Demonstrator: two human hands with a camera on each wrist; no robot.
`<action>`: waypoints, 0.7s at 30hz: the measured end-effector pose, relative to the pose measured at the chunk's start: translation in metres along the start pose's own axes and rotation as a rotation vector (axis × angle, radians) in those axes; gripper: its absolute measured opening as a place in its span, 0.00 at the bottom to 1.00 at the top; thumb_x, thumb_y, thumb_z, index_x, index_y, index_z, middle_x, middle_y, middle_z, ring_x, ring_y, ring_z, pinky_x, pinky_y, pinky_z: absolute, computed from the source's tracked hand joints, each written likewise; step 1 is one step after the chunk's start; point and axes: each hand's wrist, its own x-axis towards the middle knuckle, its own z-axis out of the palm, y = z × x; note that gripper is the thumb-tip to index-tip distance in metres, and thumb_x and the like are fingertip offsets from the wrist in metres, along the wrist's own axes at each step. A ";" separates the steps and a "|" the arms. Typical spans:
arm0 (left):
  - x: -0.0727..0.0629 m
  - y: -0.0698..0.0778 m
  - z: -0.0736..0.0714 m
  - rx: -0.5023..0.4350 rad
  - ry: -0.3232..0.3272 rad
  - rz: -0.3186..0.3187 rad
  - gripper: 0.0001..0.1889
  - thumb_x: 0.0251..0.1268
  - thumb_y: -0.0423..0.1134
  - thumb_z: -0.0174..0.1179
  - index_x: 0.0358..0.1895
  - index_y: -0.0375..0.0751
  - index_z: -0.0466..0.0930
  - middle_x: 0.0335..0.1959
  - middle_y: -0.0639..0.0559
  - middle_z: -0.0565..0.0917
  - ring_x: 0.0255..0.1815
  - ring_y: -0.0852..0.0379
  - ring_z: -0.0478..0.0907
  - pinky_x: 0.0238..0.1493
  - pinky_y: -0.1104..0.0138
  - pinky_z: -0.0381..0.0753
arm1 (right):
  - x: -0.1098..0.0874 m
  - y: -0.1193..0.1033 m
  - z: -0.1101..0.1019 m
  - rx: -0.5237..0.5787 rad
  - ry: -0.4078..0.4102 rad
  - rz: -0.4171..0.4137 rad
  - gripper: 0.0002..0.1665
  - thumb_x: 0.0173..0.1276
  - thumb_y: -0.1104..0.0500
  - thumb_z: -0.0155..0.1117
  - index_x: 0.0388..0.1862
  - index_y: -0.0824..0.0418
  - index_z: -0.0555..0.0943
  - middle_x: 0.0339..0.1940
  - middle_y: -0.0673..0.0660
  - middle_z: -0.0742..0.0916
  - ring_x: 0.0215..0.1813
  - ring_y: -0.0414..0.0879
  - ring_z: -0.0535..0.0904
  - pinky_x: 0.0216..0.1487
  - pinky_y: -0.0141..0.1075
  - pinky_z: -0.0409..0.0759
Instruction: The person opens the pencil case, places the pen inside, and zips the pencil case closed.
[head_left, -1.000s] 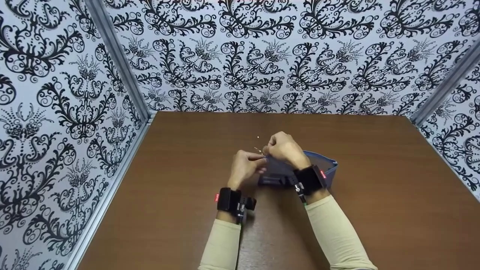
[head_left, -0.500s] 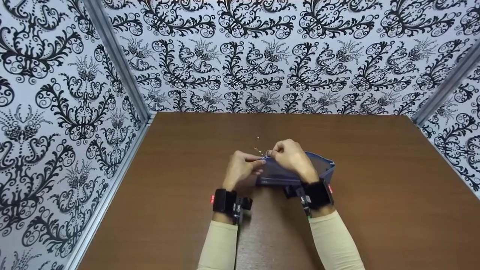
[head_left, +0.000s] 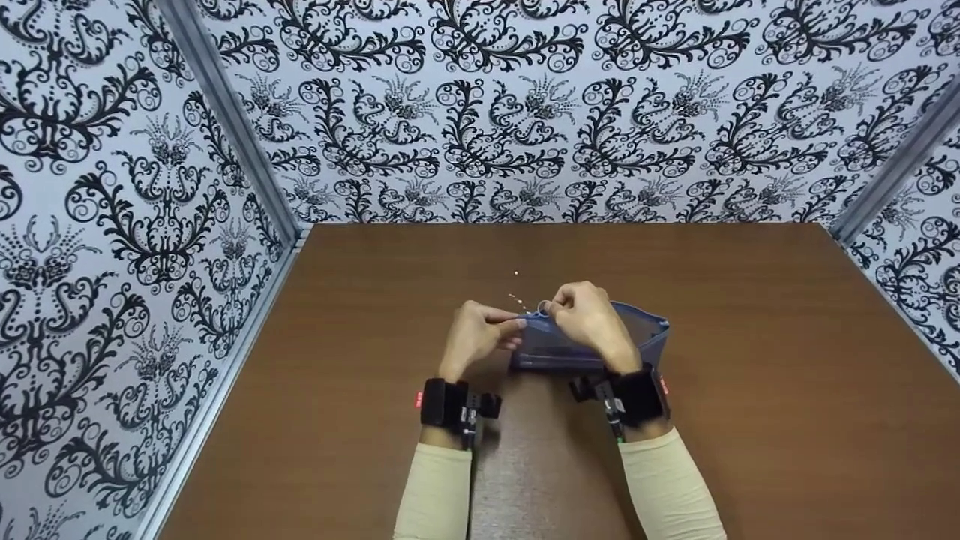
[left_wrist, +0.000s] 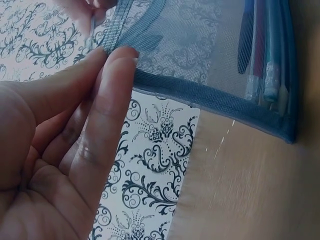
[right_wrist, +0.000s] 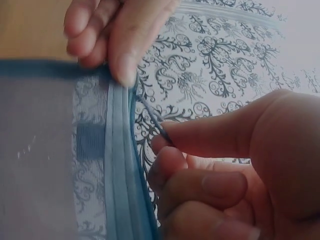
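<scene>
A blue mesh zipper pouch (head_left: 551,346) stands on the table with its top edge up. Its right part gapes at the top. Through the mesh, several pencils (left_wrist: 271,80) show along the bottom in the left wrist view. My left hand (head_left: 471,334) pinches the pouch's upper left corner, at the end of the zipper (right_wrist: 120,165), between thumb and fingers. My right hand (head_left: 589,316) pinches the ring-like zipper pull (head_left: 542,307) between thumb and index finger, close to that corner. The zipper slider itself is hard to make out.
The brown wooden table (head_left: 360,300) runs back to a patterned wall (head_left: 495,112). Another patterned wall (head_left: 97,225) with a metal post (head_left: 225,112) rises at the left. Small bright specks (head_left: 517,298) lie just behind the pouch.
My right hand has moved to the right and a little toward me, with the zipper pull in its fingers. My left hand has shifted slightly left, still pinching the pouch corner.
</scene>
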 end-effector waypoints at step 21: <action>0.000 -0.001 -0.003 -0.018 0.002 -0.004 0.09 0.60 0.31 0.68 0.42 0.28 0.86 0.28 0.38 0.87 0.23 0.56 0.86 0.31 0.62 0.86 | 0.001 0.010 -0.009 -0.024 -0.016 0.017 0.09 0.65 0.58 0.66 0.26 0.59 0.84 0.31 0.55 0.87 0.36 0.50 0.80 0.41 0.42 0.75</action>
